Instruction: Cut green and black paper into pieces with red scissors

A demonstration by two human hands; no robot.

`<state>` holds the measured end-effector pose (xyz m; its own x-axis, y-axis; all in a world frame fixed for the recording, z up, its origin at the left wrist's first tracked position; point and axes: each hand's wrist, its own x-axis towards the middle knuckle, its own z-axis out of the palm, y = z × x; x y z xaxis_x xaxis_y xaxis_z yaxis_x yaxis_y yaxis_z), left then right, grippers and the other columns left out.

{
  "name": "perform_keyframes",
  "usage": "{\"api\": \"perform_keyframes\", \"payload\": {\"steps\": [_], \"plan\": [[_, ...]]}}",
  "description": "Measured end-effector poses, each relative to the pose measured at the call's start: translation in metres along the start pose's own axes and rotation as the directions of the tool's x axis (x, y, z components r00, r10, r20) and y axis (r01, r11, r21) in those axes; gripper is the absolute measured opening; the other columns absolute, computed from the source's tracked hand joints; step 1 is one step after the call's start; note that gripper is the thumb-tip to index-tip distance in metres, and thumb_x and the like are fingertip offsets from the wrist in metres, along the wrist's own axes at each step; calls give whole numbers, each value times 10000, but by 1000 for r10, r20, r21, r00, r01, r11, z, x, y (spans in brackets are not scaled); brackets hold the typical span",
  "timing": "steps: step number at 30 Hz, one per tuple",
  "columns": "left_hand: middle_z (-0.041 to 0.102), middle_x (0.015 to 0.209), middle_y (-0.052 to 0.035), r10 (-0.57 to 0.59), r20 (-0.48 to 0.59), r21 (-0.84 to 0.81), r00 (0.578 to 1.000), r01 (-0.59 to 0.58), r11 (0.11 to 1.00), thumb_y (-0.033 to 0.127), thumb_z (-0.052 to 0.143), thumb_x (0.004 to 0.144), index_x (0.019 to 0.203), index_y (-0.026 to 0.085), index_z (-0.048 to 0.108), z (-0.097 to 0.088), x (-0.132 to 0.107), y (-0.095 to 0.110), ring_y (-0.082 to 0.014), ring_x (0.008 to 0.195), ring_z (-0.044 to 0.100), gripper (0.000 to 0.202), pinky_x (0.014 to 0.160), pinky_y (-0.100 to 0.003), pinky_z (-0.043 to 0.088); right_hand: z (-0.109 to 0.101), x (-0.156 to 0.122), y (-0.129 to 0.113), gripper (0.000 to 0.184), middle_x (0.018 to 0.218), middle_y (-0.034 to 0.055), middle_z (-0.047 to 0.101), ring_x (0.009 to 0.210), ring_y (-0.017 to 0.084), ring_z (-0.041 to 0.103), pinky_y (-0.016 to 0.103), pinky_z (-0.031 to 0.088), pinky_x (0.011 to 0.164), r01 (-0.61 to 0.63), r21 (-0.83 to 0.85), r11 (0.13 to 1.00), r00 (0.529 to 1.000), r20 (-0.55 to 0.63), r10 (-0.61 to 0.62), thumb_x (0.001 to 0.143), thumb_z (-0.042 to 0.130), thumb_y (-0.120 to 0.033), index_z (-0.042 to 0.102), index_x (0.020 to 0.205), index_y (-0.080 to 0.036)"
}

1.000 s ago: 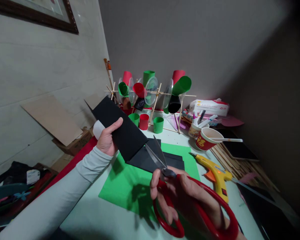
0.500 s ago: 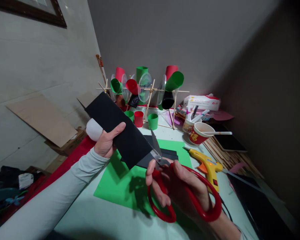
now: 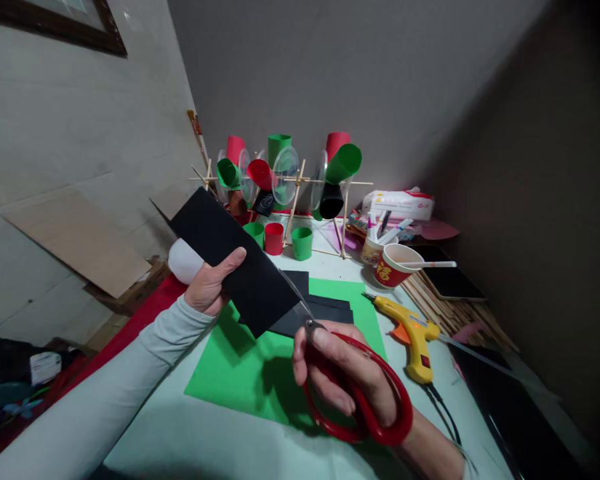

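My left hand [image 3: 211,285] grips a long strip of black paper [image 3: 233,257] and holds it slanted above the table, thumb on top. My right hand [image 3: 343,373] is closed through the handles of red scissors [image 3: 360,393]. The scissor blades [image 3: 297,308] are closed into the lower right edge of the black strip. Beneath lie a green sheet [image 3: 260,373] and more black paper pieces [image 3: 325,310] on the pale table [image 3: 190,440].
A yellow glue gun [image 3: 410,330] lies right of the green sheet. Behind stand a red paper cup [image 3: 393,267], a cup of markers [image 3: 375,243], small green and red cups [image 3: 285,239], a stick frame with paper cones [image 3: 285,177] and wooden sticks [image 3: 440,303]. Cardboard [image 3: 75,240] leans on the left wall.
The scissor blades were open a second ago and have closed into the black strip's edge. My right hand's handles came together. The left hand kept hold of the strip.
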<state>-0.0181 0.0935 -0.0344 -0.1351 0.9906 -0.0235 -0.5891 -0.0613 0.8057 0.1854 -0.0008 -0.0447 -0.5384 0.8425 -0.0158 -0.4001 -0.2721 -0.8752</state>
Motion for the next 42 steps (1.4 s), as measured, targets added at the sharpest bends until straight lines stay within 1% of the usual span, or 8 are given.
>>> {"api": "perform_keyframes", "payload": {"steps": [5, 11, 19, 24, 28, 34, 39, 42], "plan": [[804, 748, -19, -44, 75, 29, 996, 42, 999, 213, 970, 517, 795, 137, 745, -1, -7, -5, -183, 633, 761, 366, 637, -247, 666, -7, 6, 10, 401, 778, 57, 736, 329, 18, 407, 158, 273, 316, 64, 96, 993, 998, 10, -65, 885, 660, -552, 603, 908, -156], [810, 754, -34, -137, 100, 35, 986, 134, 990, 206, 952, 563, 828, 131, 761, 1, -16, -11, -196, 650, 767, 335, 635, -267, 671, -3, 5, 11, 444, 744, 29, 746, 339, 43, 462, 136, 315, 333, 70, 186, 980, 998, -12, -69, 863, 687, -552, 408, 1015, -242], [807, 746, -55, -175, 65, -1, 982, 176, 984, 222, 990, 459, 825, 112, 771, 5, -19, -9, -189, 637, 753, 440, 633, -260, 663, -7, 4, 13, 403, 710, 26, 748, 290, 14, 339, 107, 285, 303, 70, 102, 992, 997, -22, -68, 913, 635, -462, 354, 1106, -248], [811, 807, -64, -210, 102, 52, 972, 205, 977, 249, 978, 504, 836, 111, 771, 5, -25, -12, -192, 693, 756, 414, 676, -271, 662, -11, 8, 14, 690, 748, 51, 761, 321, 64, 460, 147, 352, 322, 55, 161, 985, 998, 10, -57, 822, 689, -611, 360, 1294, -231], [811, 818, -60, -218, 96, 45, 971, 214, 976, 256, 978, 507, 858, 112, 777, 6, -28, -14, -191, 705, 755, 429, 683, -269, 660, -8, 7, 12, 838, 736, 55, 760, 319, 71, 458, 157, 356, 329, 50, 207, 977, 999, 11, -53, 797, 702, -621, 297, 1408, -214], [815, 826, -57, -211, 96, 27, 973, 209, 978, 254, 978, 510, 862, 127, 782, 6, -30, -17, -193, 718, 762, 422, 709, -272, 660, -6, 4, 11, 667, 633, 43, 744, 294, 22, 308, 123, 318, 345, 67, 129, 989, 995, -80, -56, 887, 667, -481, 359, 1399, -184], [813, 811, -42, -198, 105, 13, 975, 198, 980, 212, 969, 520, 808, 141, 773, 9, -34, -11, -179, 663, 755, 356, 667, -258, 658, -10, 5, 11, 625, 449, -85, 581, 282, 51, 298, 140, 313, 340, 103, 152, 983, 994, -48, -96, 913, 631, -516, 383, 1389, -195], [800, 726, -38, -265, 66, -5, 962, 266, 964, 132, 902, 596, 772, 137, 768, 10, -32, -4, -175, 601, 745, 220, 605, -247, 651, -14, 7, 7, 605, 527, -52, 634, 296, 42, 310, 144, 294, 336, 112, 132, 985, 992, -68, -104, 886, 644, -565, 440, 1327, -204]]}}
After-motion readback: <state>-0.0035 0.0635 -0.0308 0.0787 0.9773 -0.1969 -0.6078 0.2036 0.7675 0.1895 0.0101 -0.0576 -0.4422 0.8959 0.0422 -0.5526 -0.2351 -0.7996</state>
